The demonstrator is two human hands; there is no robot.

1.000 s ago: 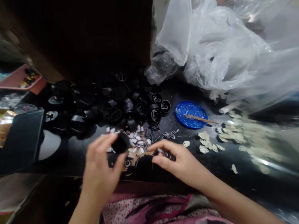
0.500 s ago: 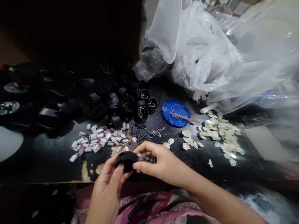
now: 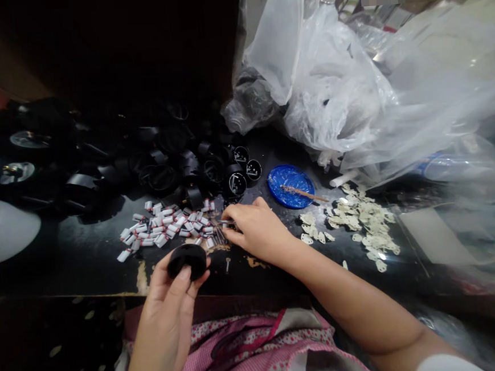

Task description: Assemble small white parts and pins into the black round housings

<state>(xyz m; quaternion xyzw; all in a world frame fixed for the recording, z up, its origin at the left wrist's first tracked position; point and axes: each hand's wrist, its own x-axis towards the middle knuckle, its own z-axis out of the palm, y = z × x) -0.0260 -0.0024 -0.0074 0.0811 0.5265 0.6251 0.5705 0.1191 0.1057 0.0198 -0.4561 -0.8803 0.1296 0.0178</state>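
Observation:
My left hand (image 3: 169, 311) grips a round black plastic cap (image 3: 187, 261) by its lower rim, just above the table's front edge. My right hand (image 3: 255, 230) has reached forward onto the black table (image 3: 82, 261), fingers pinched among small dark metal springs (image 3: 221, 233) beside a scatter of little white and red parts (image 3: 165, 226). What the fingertips pinch is too small to name. A single small screw (image 3: 228, 263) lies on the table between the two hands.
A heap of black round caps (image 3: 173, 168) lies behind the small parts. A blue lid (image 3: 290, 177) with a stick on it sits to the right, then several cream plastic pieces (image 3: 362, 222). Clear plastic bags (image 3: 351, 86) pile at the back right. A white dome (image 3: 6, 230) is at left.
My right hand left the black cap and moved forward to the springs on the table. My left hand with the cap dropped slightly left and nearer to me.

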